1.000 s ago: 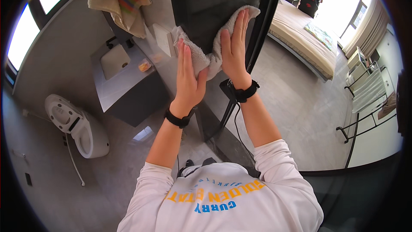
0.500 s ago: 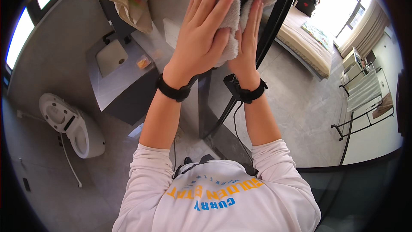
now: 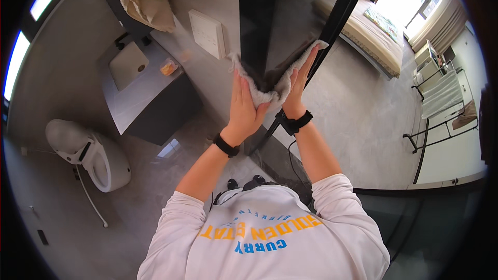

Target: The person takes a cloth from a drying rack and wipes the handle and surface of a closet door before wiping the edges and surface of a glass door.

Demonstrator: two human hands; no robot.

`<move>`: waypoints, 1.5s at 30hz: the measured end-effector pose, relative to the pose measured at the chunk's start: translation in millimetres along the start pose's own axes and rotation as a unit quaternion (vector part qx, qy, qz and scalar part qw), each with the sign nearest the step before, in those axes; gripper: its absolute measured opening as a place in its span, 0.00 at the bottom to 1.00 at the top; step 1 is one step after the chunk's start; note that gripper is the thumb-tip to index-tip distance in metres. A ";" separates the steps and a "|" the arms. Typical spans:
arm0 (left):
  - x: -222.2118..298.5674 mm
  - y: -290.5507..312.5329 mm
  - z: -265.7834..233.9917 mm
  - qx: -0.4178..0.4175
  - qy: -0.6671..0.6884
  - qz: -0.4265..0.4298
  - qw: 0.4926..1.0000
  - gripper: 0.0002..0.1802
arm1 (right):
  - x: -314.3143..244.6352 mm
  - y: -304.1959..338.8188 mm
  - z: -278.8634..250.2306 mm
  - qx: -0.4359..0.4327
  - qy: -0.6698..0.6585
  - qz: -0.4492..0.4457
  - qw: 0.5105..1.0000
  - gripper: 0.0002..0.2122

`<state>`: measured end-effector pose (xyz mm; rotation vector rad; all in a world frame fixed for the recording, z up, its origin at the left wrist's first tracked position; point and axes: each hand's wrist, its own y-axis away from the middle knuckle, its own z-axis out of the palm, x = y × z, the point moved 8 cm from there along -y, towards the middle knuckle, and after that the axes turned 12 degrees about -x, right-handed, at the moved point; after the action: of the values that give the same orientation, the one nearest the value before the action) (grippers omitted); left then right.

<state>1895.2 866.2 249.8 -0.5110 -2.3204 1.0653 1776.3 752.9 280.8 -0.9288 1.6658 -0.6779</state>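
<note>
A pale grey towelling cloth [image 3: 265, 97] bends in a V around the near side of a tall dark glossy panel [image 3: 298, 13]. My left hand [image 3: 243, 105] holds its left half, fingers stretched upward along the cloth and thumb apart. On the other side my right hand [image 3: 296, 91] presses the right half, with long straight fingers close to the black door frame [image 3: 345, 13]. The cloth's inner side and its contact with the panel are partly hidden. Each wrist wears a black strap, and a thin cable hangs below the right one.
To the left are a white wall plate [image 3: 206, 33], a hanging towel [image 3: 148, 0], a sink counter [image 3: 137, 96] with a small food pack [image 3: 168, 67], and a toilet [image 3: 98, 163]. Beyond the frame on the right stand a bed [image 3: 371, 39] and a drying rack [image 3: 441, 101].
Both hands have come down and nearer to me along the panel with the cloth. The cloth now spreads into a V, and the wall plate shows more fully.
</note>
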 end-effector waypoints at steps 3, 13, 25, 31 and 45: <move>-19.4 45.5 28.4 -0.043 0.080 -0.128 0.988 0.47 | 48.5 47.2 10.9 -0.023 -0.012 0.102 0.994 0.33; -32.5 83.9 16.2 -0.039 0.031 -0.186 0.981 0.45 | 69.6 102.3 32.9 -0.034 -0.017 0.231 0.972 0.29; -17.8 10.4 -25.7 0.122 0.257 -0.190 0.940 0.49 | 24.6 -5.0 0.9 0.031 -0.009 0.101 0.994 0.34; -30.1 52.6 -2.6 0.043 0.160 -0.227 0.960 0.54 | 41.8 23.9 6.6 0.062 -0.008 0.069 0.996 0.33; -64.4 162.6 57.7 -0.054 0.098 -0.322 0.940 0.49 | 130.3 184.4 57.6 0.002 -0.042 0.337 0.941 0.28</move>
<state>1929.7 898.9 71.8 0.1141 -2.1354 0.5435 1769.4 742.7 48.1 -0.3245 1.7557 -0.1692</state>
